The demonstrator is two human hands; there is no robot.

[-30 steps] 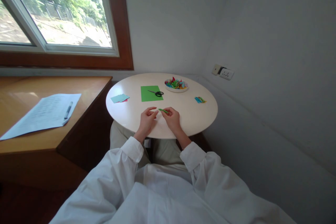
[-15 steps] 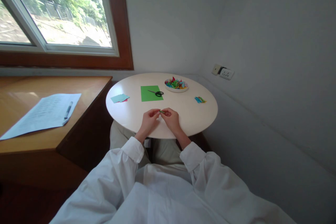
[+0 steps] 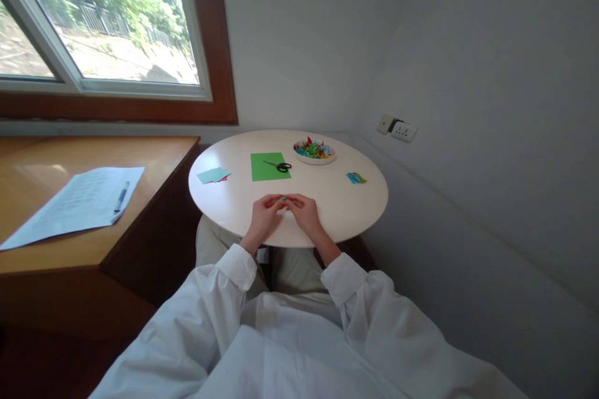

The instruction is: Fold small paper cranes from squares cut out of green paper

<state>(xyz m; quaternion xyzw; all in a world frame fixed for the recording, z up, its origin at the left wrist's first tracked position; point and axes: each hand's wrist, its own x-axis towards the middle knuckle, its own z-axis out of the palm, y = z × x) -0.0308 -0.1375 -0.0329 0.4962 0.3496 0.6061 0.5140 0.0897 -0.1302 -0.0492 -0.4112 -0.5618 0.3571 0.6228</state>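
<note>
Between my two hands is a small piece of green folded paper (image 3: pixel 283 199), mostly hidden by the fingertips. My left hand (image 3: pixel 266 212) pinches it from one side, and my right hand (image 3: pixel 303 211) pinches it from the other; both hands are closed, fingertips nearly touching, close above the near part of the round white table (image 3: pixel 229 206). Beyond them lies a flat green sheet of paper (image 3: pixel 262 169) with black-handled scissors (image 3: pixel 282 167) on top. Light blue paper squares (image 3: pixel 213 176), with a bit of pink under them, lie to the left.
A white bowl (image 3: pixel 316 161) of colourful folded paper pieces stands at the back of the table. Blue, green and yellow paper strips (image 3: pixel 357 177) lie at the right. On the wooden desk (image 3: pixel 154 199) at left are a printed sheet (image 3: pixel 79 199) and a pen (image 3: pixel 121 196).
My fingers have shifted slightly on the green paper, and my hands have drawn a little closer together. Less of the paper shows now. Everything else stays in place.
</note>
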